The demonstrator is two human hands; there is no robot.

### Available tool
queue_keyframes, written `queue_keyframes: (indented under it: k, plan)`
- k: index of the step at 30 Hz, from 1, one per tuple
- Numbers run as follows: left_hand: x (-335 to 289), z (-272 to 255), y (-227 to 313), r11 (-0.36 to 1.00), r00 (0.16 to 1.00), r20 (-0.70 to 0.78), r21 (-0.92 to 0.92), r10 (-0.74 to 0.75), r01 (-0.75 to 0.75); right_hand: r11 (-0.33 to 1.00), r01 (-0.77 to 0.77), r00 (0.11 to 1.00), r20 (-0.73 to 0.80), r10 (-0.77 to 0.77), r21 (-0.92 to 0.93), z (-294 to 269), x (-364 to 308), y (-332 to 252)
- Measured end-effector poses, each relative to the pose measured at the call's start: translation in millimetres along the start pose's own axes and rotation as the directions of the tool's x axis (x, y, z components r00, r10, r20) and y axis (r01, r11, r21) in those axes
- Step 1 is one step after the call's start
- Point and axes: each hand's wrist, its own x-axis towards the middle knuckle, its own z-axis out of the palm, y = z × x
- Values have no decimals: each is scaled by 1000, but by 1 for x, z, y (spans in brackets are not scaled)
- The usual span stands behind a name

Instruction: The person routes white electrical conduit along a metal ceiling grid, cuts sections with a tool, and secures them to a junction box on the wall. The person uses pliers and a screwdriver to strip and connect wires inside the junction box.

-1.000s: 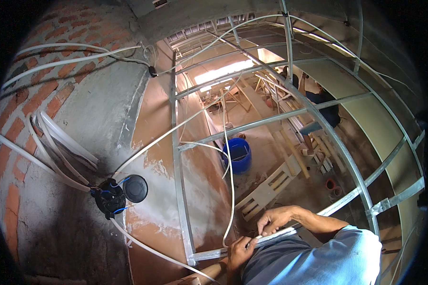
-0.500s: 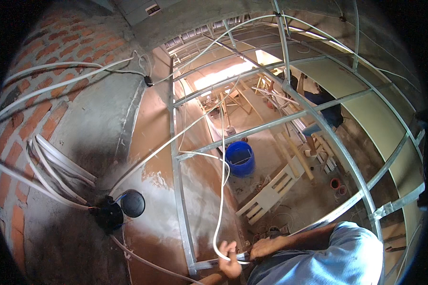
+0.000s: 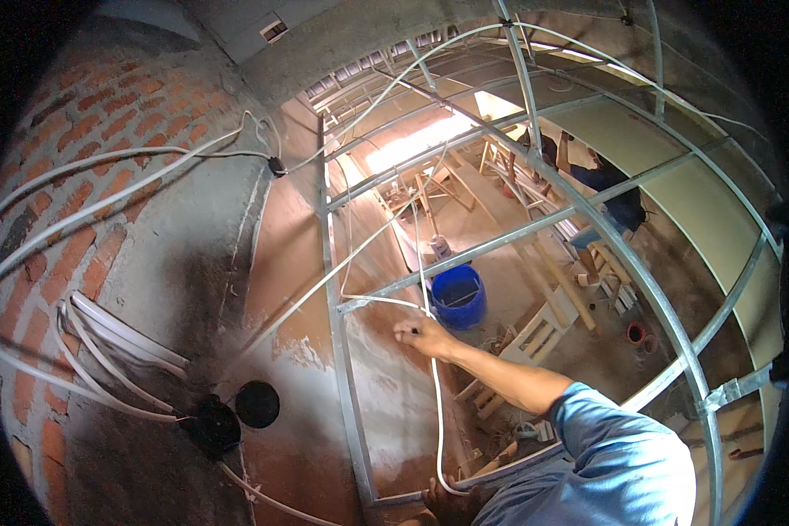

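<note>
A long white cable (image 3: 438, 412) hangs down between the bars of a metal frame and curves at its lower end. Low in the view, by the frame's bottom bar, my left hand (image 3: 450, 503) is closed around that curved end; shadow covers part of its fingers. My right hand (image 3: 422, 337) is stretched out over the frame opening, fingers curled, where the cable passes behind the palm. What its fingers hold, if anything, does not show. Left of it, another stretch of white cable (image 3: 381, 301) crosses the frame's side bar.
Galvanised metal bars (image 3: 622, 237) form a grid around me. Left, a black round box (image 3: 212, 425) with white cables sits on a wall partly of bare brick (image 3: 70, 254). Below are a blue barrel (image 3: 458, 298), a pale slatted pallet (image 3: 526, 346), timber and another person (image 3: 618, 197).
My right hand has left the bottom bar and reached up and forward along the cable. My left hand is lower, still on the cable. The view has shifted slightly.
</note>
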Motion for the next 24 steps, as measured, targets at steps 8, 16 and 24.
queue_keyframes:
  k: [8,16,24]
  plan:
    - [15,-6,-7,994,982,160,-18,-99,103,749,-341,934,-298,199,-568,57,78,61]
    - [23,-8,-14,987,961,228,-17,-154,162,717,-445,892,-333,306,-536,68,81,139]
    - [8,-13,-28,981,924,343,-32,-169,191,736,-522,850,-332,408,-432,53,131,228]
